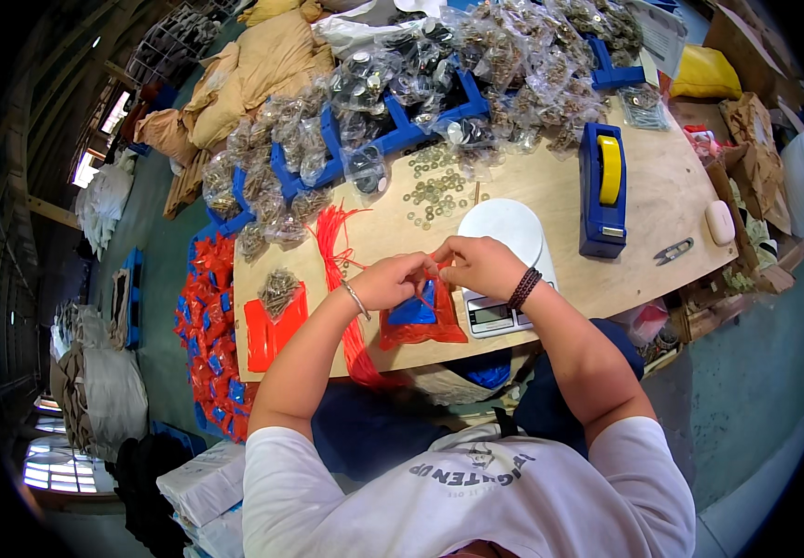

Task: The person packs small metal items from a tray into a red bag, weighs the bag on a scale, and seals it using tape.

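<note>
- Left hand and right hand pinch together atop the red bag, seemingly keeping its mouth gathered!
- Bag rests on the table, just beside the white scale; red strands lie left, apparently within easy reach.

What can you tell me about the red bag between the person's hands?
The red bag looks like thin, shiny, see-through plastic, creased, with a blue patch showing at its middle; its other contents are unclear. It sits near the front edge of the wooden table, left of the white scale, its wide bottom toward the person. The left hand and right hand pinch its gathered top.
</note>
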{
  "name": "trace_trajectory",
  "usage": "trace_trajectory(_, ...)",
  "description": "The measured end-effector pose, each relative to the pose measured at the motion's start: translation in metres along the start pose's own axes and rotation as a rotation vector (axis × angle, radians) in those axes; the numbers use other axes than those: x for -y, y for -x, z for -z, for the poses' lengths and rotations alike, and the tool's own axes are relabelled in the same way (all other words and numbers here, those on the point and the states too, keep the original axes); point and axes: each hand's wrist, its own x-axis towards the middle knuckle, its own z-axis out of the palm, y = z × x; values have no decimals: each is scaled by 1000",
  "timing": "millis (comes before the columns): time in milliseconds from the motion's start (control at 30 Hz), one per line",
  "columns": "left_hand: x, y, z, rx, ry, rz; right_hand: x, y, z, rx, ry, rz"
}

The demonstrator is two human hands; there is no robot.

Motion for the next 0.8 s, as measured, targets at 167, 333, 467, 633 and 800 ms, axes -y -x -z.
trace_trajectory(167, 4, -3, -1, 18, 60, 10, -3, 4, 3, 19, 388, -6)
trace_trajectory(333, 8, -1, 0, -169, 74, -43, -5, 6, -4, 91, 628, -121)
trace_trajectory(467, 14, 3, 0, -228, 114, -32, 5, 8, -3, 120, 663, -131)
trace_trajectory(633, 22, 5, -6, -190, -3, -33, 2, 7, -2, 121, 654, -119)
trace_trajectory(800, 36, 1, -29, -396, -166, -87, -1, 5, -7, 120, 650, -116)
